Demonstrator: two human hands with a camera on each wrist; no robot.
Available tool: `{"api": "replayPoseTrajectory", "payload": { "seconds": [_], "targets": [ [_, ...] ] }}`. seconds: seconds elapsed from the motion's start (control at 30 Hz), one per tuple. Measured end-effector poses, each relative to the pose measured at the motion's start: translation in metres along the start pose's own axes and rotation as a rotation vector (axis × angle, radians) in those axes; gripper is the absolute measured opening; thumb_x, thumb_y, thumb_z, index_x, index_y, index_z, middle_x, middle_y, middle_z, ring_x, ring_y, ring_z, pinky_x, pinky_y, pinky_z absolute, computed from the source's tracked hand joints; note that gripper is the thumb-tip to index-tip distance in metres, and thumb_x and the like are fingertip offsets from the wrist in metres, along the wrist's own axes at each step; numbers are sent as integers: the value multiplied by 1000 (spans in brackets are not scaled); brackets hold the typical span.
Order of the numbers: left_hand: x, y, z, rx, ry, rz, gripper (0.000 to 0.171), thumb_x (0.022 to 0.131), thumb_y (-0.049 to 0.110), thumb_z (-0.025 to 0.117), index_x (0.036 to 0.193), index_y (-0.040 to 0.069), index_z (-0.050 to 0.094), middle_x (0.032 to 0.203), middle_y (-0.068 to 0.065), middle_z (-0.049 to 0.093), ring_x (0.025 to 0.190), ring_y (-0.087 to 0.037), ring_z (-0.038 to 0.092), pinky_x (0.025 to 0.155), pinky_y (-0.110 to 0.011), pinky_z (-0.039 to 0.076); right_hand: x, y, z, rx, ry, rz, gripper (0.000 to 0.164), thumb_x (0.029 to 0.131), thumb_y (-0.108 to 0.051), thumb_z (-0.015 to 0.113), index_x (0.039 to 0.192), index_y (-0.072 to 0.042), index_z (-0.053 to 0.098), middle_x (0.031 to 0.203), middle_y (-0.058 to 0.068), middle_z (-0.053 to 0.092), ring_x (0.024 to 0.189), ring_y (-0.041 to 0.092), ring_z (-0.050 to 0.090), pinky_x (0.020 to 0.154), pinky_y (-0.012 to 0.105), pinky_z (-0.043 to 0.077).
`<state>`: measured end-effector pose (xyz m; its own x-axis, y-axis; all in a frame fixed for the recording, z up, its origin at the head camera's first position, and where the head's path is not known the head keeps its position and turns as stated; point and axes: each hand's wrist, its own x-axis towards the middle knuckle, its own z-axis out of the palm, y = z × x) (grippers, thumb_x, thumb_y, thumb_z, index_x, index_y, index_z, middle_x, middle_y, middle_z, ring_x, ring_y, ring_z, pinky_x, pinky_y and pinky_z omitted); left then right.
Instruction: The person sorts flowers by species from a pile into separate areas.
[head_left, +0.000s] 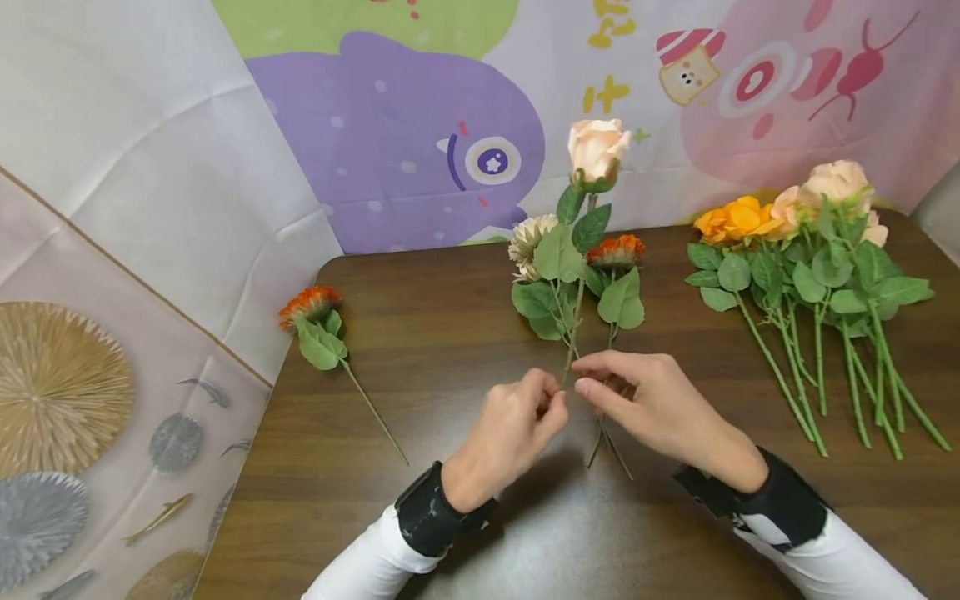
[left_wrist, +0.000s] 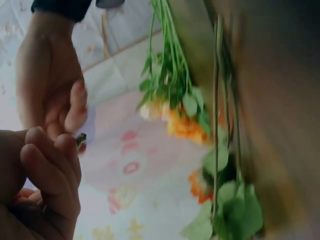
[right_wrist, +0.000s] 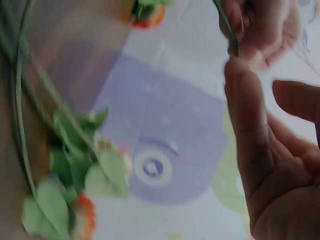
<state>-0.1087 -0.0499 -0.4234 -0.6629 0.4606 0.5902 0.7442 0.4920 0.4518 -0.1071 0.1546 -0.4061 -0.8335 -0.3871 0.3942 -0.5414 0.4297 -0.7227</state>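
Note:
A peach rose point(head_left: 597, 150) stands upright above the table, its leafy stem running down to both hands. My left hand point(head_left: 517, 437) pinches the lower stem with curled fingers; in the left wrist view a bit of green stem point(left_wrist: 81, 138) shows at its fingertips. My right hand point(head_left: 660, 408) has its index fingertip against the stem, with the thumb apart from it, as the right wrist view shows. Behind the hands lie a cream flower point(head_left: 527, 247) and an orange flower point(head_left: 618, 250), their stems crossing on the table.
A single orange flower point(head_left: 311, 310) lies on the left of the brown wooden table point(head_left: 450, 333). At the right lies a pile of peach roses point(head_left: 836, 187) and orange roses point(head_left: 738, 221), stems toward the front. A cartoon-printed cloth point(head_left: 420, 142) hangs behind the table.

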Motion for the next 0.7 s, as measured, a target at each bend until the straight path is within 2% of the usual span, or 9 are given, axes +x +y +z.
{"api": "replayPoseTrajectory", "payload": {
  "seconds": [0.1,0.23,0.33,0.43,0.57,0.63,0.7],
  "targets": [
    [-4,4,5,-20,-16,8,10,84,-4,62,85,3,56,63,2,59,54,0,48,50,-6,36,0,-1,10,134,-11,88,14,94,-3,66,107,0,69,82,3,72,65,7,65,57,26,54],
    [-6,5,8,-18,-35,-8,9,86,-3,62,86,4,57,65,3,59,56,0,49,51,-7,36,0,0,18,248,4,165,11,95,-4,65,104,1,69,81,5,73,65,12,68,58,30,57],
    [-5,5,8,-6,-44,-2,6,89,0,61,88,5,59,67,2,62,57,-1,52,52,-6,38,1,1,14,244,29,193,8,94,-5,66,100,0,69,78,5,72,63,11,68,56,31,57],
    [-4,4,5,10,-32,18,3,91,1,59,91,4,61,67,1,64,56,-2,54,53,-7,40,3,5,0,129,82,175,4,92,-3,68,96,-3,71,76,5,72,60,9,67,53,28,55],
    [-2,4,0,14,-10,30,4,90,0,60,94,2,62,66,1,65,56,-3,57,54,-8,42,6,17,-32,-112,204,143,4,91,-3,70,94,-3,72,77,8,72,58,3,65,49,19,48],
    [-1,5,-2,14,-7,26,6,89,-1,61,94,2,62,67,0,65,56,-3,57,54,-7,43,5,25,-52,-231,272,159,8,90,-5,71,95,0,72,77,12,73,56,0,62,47,16,44],
    [-1,5,-3,16,-11,22,6,90,-1,60,95,1,62,67,1,65,56,-3,57,54,-7,43,2,37,-74,-364,333,198,12,90,-7,70,96,3,72,76,15,72,56,6,63,48,17,42]
  ]
}}
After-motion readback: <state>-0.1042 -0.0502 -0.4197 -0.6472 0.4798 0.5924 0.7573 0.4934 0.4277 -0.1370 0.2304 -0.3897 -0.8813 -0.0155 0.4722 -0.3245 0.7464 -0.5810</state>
